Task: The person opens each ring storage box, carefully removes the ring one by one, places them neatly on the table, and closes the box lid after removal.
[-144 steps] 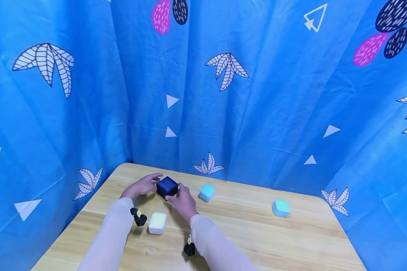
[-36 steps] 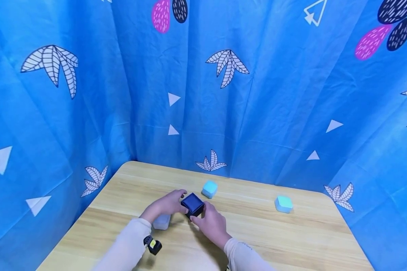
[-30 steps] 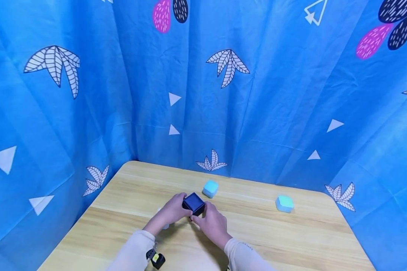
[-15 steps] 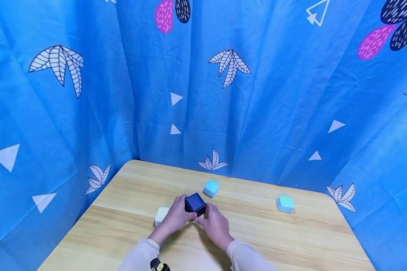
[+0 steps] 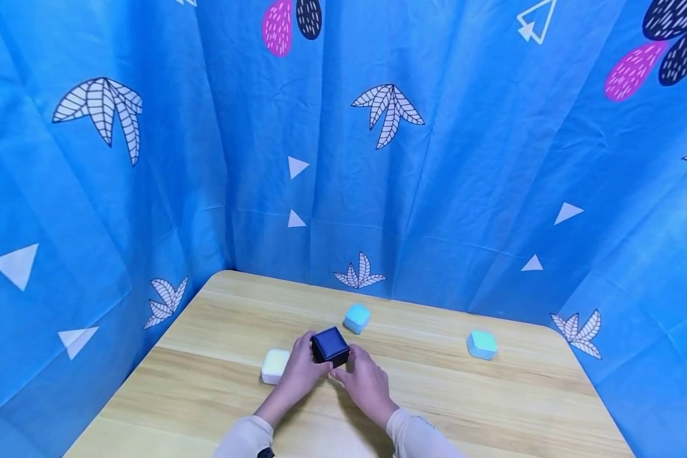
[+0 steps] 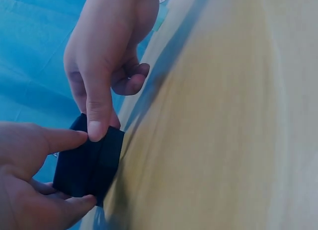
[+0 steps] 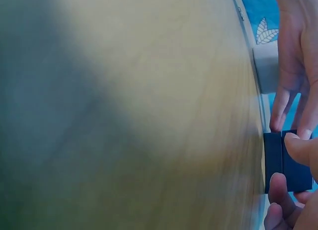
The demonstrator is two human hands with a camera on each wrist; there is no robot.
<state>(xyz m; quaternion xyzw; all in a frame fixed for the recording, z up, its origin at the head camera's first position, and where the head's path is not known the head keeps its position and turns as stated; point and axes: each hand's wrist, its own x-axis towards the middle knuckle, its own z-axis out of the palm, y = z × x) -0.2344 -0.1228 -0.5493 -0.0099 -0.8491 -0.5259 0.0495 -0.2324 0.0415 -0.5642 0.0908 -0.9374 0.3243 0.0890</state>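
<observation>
A small dark navy ring box (image 5: 330, 346) is between my two hands, with a thin seam around it in the right wrist view. My left hand (image 5: 300, 370) grips its left and near sides, the thumb along the front. From the right, my right hand (image 5: 369, 385) pinches it, thumb at the near face and fingers at the side. Both thumbs nearly meet at the front. In the left wrist view the box (image 6: 89, 160) shows its dark sides between the fingertips. Whether it touches the table, I cannot tell.
A white rounded box (image 5: 275, 366) stands just left of my left hand. Behind the ring box is a light blue one (image 5: 357, 318), and a teal one (image 5: 482, 345) stands farther right. The wooden table (image 5: 435, 401) ends against a blue patterned curtain (image 5: 435, 159).
Since the oldest frame, both hands have carried the ring box right and nearer. Over the last second, my left fingers have shifted around its side and front, uncovering the white box.
</observation>
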